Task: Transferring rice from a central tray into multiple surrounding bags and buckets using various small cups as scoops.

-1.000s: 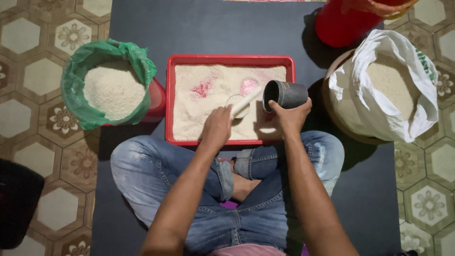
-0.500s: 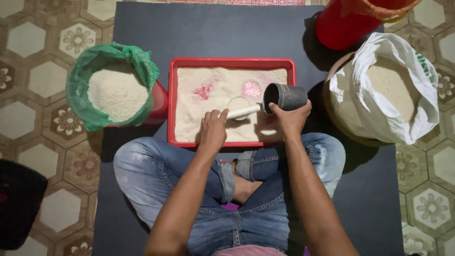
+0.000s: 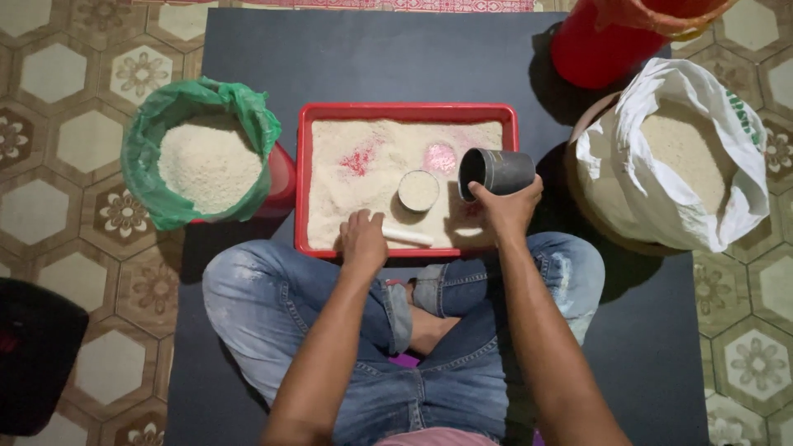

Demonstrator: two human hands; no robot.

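— What's in each hand?

— The left hand (image 3: 363, 241) grips the handle of a white scoop (image 3: 418, 192), its bowl full of rice, over the near side of the red tray (image 3: 302, 182). The right hand (image 3: 508, 206) is wrapped around a dark cup (image 3: 496, 172), tipped sideways at the tray's right edge.

— Anything in the cup?

— Looks empty. The green-lined bucket (image 3: 202, 161) on the left and the white sack (image 3: 686, 157) on the right both hold plenty of rice.
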